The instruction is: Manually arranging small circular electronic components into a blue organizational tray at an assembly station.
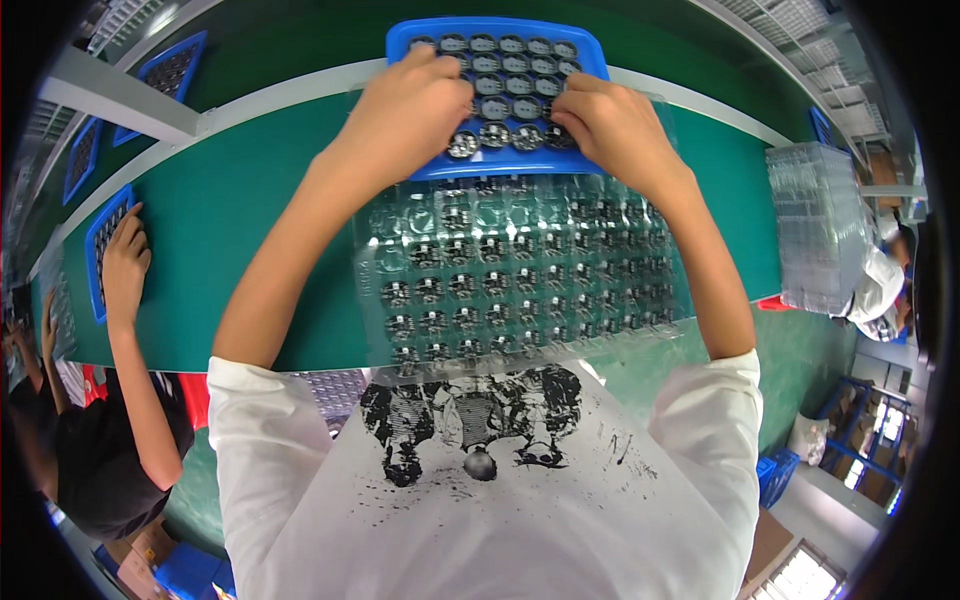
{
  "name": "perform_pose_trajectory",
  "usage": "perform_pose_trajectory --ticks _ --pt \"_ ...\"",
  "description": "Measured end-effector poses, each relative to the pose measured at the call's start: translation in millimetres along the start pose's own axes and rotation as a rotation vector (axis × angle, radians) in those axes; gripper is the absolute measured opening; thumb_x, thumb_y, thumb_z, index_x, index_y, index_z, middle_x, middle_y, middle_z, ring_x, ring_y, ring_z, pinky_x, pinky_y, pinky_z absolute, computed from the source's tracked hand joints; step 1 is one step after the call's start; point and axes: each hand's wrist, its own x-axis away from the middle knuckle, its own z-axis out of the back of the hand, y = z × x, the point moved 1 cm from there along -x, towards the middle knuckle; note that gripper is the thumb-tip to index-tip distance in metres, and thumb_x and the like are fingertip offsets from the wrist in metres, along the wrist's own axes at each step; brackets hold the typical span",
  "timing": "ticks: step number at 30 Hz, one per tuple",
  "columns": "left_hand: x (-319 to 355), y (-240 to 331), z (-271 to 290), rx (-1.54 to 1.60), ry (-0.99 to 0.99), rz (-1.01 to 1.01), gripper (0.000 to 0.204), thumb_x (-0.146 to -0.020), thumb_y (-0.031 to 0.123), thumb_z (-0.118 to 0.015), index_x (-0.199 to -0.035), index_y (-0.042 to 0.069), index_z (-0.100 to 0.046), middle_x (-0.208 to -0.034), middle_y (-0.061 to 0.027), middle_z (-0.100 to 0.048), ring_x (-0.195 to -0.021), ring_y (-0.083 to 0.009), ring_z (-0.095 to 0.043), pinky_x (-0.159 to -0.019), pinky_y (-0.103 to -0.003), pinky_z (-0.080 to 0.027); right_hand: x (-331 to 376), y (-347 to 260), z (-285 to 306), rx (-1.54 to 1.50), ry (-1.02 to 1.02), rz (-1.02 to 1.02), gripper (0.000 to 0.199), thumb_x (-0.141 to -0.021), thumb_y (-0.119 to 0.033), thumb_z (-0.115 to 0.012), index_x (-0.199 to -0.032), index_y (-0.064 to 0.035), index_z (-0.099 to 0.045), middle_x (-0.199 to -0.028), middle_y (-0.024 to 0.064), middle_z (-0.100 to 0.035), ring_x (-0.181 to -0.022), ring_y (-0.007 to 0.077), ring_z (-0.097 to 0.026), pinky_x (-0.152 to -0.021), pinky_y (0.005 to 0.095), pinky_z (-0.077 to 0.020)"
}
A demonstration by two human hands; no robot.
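Observation:
A blue tray (pixel 497 168) at the far side of the bench holds rows of small round dark-and-silver parts (pixel 525 107). Over its left side lies my left hand (pixel 412 108), fingers curled down among the parts; what its fingertips grip is hidden. My right hand (pixel 618 125) reaches over the tray's right side, thumb and fingers pinched beside the parts of the front rows. I cannot tell whether a part is between them. Just in front, a transparent plastic blister tray (pixel 400 225) has similar metal parts in many pockets, while several pockets at its back left hold none.
The green bench (pixel 250 200) has a pale rail (pixel 300 88) along its back. A tall stack of transparent trays (pixel 815 225) stands at right. On the left, another person's hand (pixel 125 262) touches a second blue tray (pixel 98 285). More blue trays (pixel 165 75) lie beyond the rail.

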Motion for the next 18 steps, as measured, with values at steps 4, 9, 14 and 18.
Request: perform_pose_trajectory --ticks 4,9,14,18 --pt "-6.1 9.9 -6.9 0.013 -0.063 -0.019 0.005 -0.074 0.006 -0.064 -0.077 0.005 -0.068 -0.089 -0.0114 -0.061 -0.094 -0.0316 -0.057 -0.082 -0.041 -0.051 13.7 0.5 13.5 -0.038 -0.014 -0.040 0.007 -0.082 -0.008 -0.064 -0.083 -0.0011 -0.065 -0.084 0.0134 -0.060 -0.077 0.0353 -0.061 -0.066 0.0433 -0.0480" --pt "-6.0 26.6 -19.0 0.016 -0.023 0.037 0.004 -0.069 0.004 -0.065 -0.072 0.003 -0.067 -0.088 -0.0117 -0.062 -0.094 -0.0297 -0.057 -0.081 -0.038 -0.051 27.2 -2.9 13.3 0.005 0.029 -0.062 0.006 -0.080 -0.005 -0.066 -0.081 -0.0001 -0.064 -0.080 0.0140 -0.056 -0.074 0.0357 -0.060 -0.063 0.0441 -0.0468" --pt "-12.5 -1.9 -25.7 0.195 -0.176 0.114 0.013 -0.075 0.013 -0.067 -0.078 0.001 -0.069 -0.076 -0.0157 -0.065 -0.075 -0.0341 -0.063 -0.070 -0.042 -0.052 15.4 -2.6 11.7 0.009 -0.017 -0.063 0.010 -0.083 -0.010 -0.065 -0.085 -0.0003 -0.065 -0.081 0.0148 -0.058 -0.076 0.0356 -0.060 -0.065 0.0443 -0.0475" --pt "-7.9 -8.9 26.6 0.374 -0.083 0.198 0.018 -0.083 0.014 -0.068 -0.095 0.001 -0.066 -0.076 -0.0068 -0.066 -0.066 -0.0146 -0.059 -0.062 -0.030 -0.049 14.8 -17.4 33.1 -0.072 0.168 0.035 0.015 -0.086 -0.009 -0.067 -0.097 0.0007 -0.066 -0.079 0.0126 -0.062 -0.064 0.0250 -0.059 -0.058 0.0343 -0.0460"
